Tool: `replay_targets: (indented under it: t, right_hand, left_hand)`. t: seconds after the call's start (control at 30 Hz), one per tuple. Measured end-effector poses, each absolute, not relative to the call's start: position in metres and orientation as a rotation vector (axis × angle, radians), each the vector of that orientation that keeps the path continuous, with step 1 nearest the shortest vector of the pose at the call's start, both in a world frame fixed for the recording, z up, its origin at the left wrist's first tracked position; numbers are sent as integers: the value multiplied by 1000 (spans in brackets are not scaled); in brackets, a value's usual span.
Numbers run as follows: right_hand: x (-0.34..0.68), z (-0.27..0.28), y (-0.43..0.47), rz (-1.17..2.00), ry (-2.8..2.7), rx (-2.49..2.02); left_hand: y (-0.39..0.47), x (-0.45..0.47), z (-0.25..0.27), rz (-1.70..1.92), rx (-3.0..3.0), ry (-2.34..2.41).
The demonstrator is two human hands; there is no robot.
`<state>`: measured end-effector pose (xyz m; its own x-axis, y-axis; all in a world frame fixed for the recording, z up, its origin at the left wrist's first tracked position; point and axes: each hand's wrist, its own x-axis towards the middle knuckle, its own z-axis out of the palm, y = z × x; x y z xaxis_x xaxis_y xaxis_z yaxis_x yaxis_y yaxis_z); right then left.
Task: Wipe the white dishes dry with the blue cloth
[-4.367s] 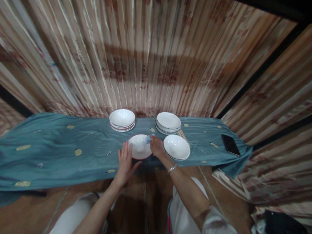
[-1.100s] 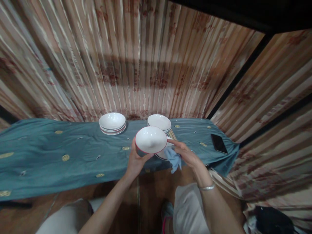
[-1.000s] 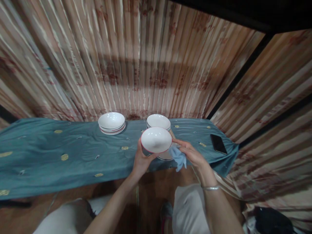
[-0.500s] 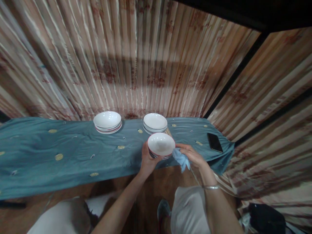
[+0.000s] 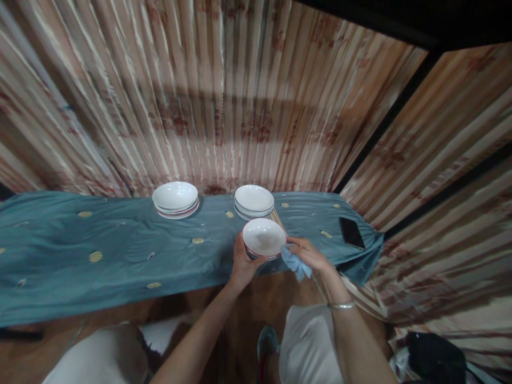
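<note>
A stack of white bowls (image 5: 264,237), the top one red-rimmed, is at the table's front edge. My left hand (image 5: 244,261) grips its left side, with the thumb along the near rim. On the right side my right hand (image 5: 307,253) is closed on a light blue cloth (image 5: 296,263), its fingertips against the bowls. Just behind stands a stack of white plates (image 5: 254,198) with dark rims. Farther left is another stack of white dishes (image 5: 175,196), one with a red edge. How the fingers sit beneath the bowls is hidden.
A blue-green patterned cloth covers the table (image 5: 120,240). A black phone (image 5: 351,232) lies near its right end. Striped wooden pieces (image 5: 276,216) show beside the plates. A pleated curtain (image 5: 224,106) hangs behind, and a black bag (image 5: 434,354) is on the lower right.
My right hand and the blue cloth have shifted slightly left against the bowls. My left hand keeps its grip, and the other dishes stay in place.
</note>
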<state>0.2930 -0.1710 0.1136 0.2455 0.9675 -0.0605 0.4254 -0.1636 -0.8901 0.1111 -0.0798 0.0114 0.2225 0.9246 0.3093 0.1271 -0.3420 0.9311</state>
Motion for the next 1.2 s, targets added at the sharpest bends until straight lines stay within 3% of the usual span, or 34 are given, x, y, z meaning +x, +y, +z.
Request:
replay_targets:
  t: [0.53,0.87,1.2]
  right_hand:
    - [309,115,-172,699,-1206,-1774]
    - [279,145,-171,1068,-931,-1403]
    - [222,151,-150,1377,-1117,-1180]
  left_hand:
    - [-84,108,18,1082,1498,974]
    - [-87,81,18,1031,1504,961]
    - [-78,53,9,1033,1543,981]
